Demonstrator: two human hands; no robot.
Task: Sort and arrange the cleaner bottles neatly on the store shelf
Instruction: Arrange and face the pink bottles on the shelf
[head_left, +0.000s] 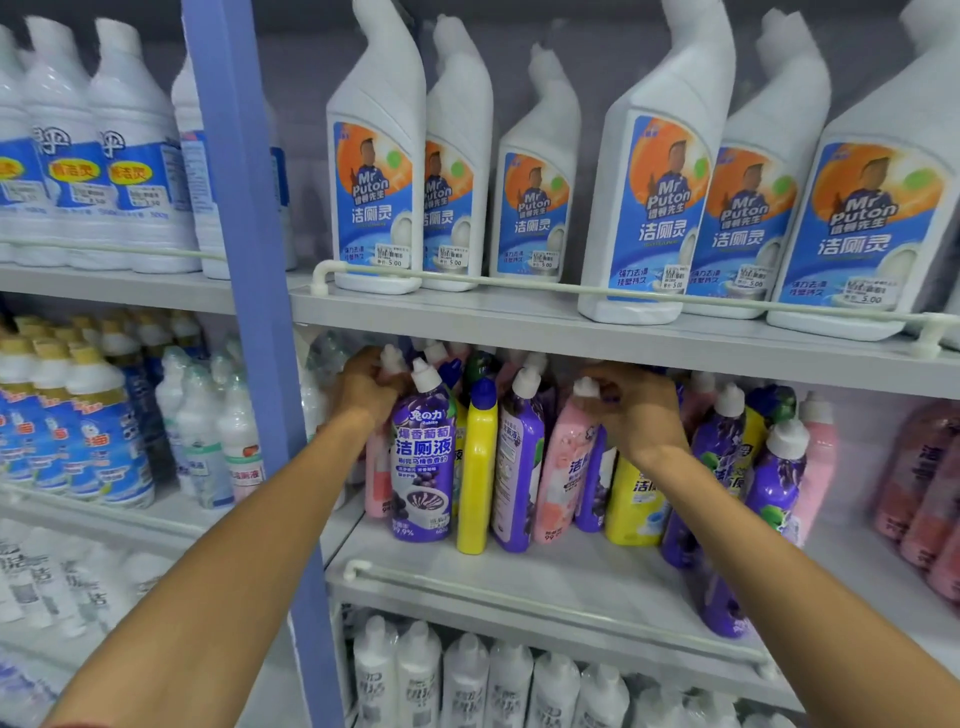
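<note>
While hands (366, 387) (639, 410) grip their caps (587, 387) — pink bottles (563, 467) upright | caps up

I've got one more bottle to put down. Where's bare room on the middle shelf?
The front strip of the shelf, between the mixed bottles and the rail, is bare. So is the patch between the purple bottles and the pink bottles at far right. Between left hand and right hand it is packed tight.
</note>
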